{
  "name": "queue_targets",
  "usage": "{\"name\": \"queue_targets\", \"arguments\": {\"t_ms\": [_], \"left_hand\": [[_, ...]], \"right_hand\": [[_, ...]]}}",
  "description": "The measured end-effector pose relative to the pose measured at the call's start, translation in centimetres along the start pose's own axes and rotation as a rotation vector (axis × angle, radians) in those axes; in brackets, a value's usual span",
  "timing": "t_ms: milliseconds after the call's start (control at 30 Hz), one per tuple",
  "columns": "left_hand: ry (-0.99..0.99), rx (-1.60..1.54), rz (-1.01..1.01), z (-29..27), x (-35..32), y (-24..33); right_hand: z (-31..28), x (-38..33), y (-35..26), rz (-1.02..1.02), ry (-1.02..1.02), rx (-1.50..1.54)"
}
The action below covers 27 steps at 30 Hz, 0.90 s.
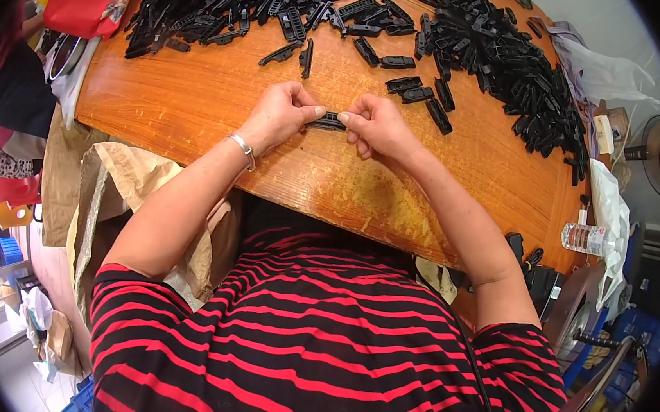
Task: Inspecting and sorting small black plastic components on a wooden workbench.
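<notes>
Nearest the camera is the person's red-and-black striped shirt (310, 341), with both bare forearms reaching up from it onto the round, orange-brown wooden table (203, 99). A thin silver bracelet (243, 148) circles the left wrist.

The left hand (279, 116) is curled, its fingers bent under and the thumb pressed against the near end of a small, flat, black plastic strip (328, 121). The right hand (374, 127) meets it from the other side, with fingers folded and fingertips pinching the strip's opposite end. The strip sits between the two hands, just above the tabletop and close to the table's near edge. Its long axis runs roughly left to right, tilting slightly downward toward the right hand. Most of it is hidden by the fingers, so its shape cannot be told in detail.

Just beyond the hands lie a few loose black plastic pieces (414, 89), scattered apart and pointing in various directions. Farther off, a thick heap of black plastic parts (506, 65) curves along the right and far rim of the table.

Beside the table's left edge stands an open tan paper sack (119, 173). A clear plastic bottle (586, 238) lies at the lower right rim.
</notes>
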<state>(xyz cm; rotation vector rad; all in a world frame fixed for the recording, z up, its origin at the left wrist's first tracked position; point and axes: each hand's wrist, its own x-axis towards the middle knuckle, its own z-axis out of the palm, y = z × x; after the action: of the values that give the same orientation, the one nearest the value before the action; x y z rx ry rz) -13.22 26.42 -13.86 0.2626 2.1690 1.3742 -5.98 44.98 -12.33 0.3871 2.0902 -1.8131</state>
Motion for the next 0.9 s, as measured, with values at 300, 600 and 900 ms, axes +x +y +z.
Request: {"name": "queue_targets", "arguments": {"t_ms": [300, 600, 900], "left_hand": [[0.077, 0.275, 0.051, -0.2, 1.0, -0.6], [-0.060, 0.211, 0.066, 0.2, -1.7, 1.8], [-0.017, 0.026, 0.268, -6.5, -12.5, 7.7]], "right_hand": [[-0.9, 1.1, -1.9, 0.080, -0.073, -0.240], [-1.1, -1.3, 0.8, -0.170, 0.004, -0.050], [-6.2, -3.0, -0.1, -0.501, 0.372, -0.806]]}}
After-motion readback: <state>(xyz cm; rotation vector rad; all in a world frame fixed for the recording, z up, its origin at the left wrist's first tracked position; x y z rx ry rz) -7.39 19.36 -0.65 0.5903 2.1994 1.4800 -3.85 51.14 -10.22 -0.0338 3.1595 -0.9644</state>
